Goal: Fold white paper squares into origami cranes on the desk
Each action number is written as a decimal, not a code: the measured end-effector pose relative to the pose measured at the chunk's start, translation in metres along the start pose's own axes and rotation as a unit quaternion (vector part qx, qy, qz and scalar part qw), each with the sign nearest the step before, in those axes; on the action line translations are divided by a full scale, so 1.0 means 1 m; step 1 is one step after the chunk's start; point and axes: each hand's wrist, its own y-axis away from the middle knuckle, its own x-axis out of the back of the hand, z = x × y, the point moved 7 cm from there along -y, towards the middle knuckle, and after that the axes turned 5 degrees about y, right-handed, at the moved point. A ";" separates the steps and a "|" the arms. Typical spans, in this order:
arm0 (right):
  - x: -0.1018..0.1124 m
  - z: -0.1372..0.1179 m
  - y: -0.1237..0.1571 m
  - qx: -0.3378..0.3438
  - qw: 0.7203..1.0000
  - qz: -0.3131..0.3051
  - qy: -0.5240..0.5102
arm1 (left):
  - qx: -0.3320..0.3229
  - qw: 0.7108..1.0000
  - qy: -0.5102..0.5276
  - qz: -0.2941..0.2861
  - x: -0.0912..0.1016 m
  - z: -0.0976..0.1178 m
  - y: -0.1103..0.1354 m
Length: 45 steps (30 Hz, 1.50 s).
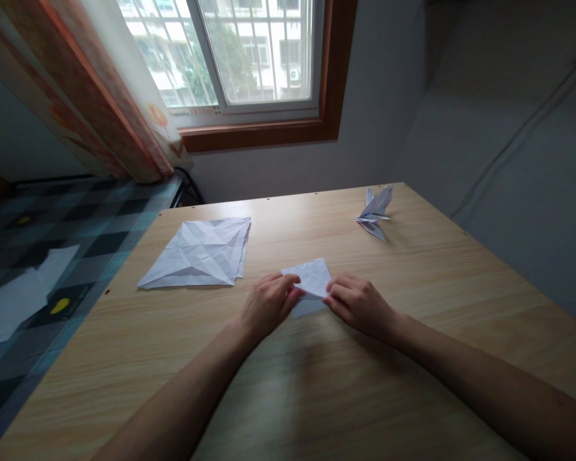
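A small folded sheet of white paper (312, 275) is held at mid-table between both hands, with a flap lifted towards me. My left hand (272, 299) pinches its left edge between thumb and fingers. On the opposite edge, my right hand (358, 301) grips the paper the same way, fingers curled. The lower part of the folded paper hangs or lies below the raised flap; whether it touches the table I cannot tell.
Creased white sheets (201, 253) lie stacked at the table's left. A folded paper figure (375, 211) stands near the back right corner of the wooden table (288, 390). Loose paper (29, 294) rests on the checked bed cover at left. A window (259, 57) is behind.
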 end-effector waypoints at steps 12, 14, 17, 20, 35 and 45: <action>-0.006 0.004 -0.004 -0.039 0.995 -0.036 0.084 | 0.037 0.993 -0.082 -0.078 -0.011 -0.005 -0.005; -0.007 0.004 -0.004 -0.038 0.995 -0.036 0.089 | 0.030 0.992 -0.101 -0.076 -0.011 -0.003 -0.005; -0.006 -0.001 -0.003 0.000 0.995 -0.029 0.092 | -0.023 0.990 -0.119 -0.073 -0.010 0.004 -0.004; -0.006 -0.011 -0.002 0.068 0.992 -0.034 0.102 | -0.122 0.979 -0.114 -0.115 -0.016 0.019 0.000; 0.001 -0.032 0.009 0.169 0.959 -0.144 0.177 | -0.119 0.976 -0.113 -0.143 -0.016 0.033 -0.001; 0.008 -0.051 0.015 0.212 0.949 -0.168 0.164 | -0.046 0.975 -0.144 -0.161 -0.013 0.019 -0.006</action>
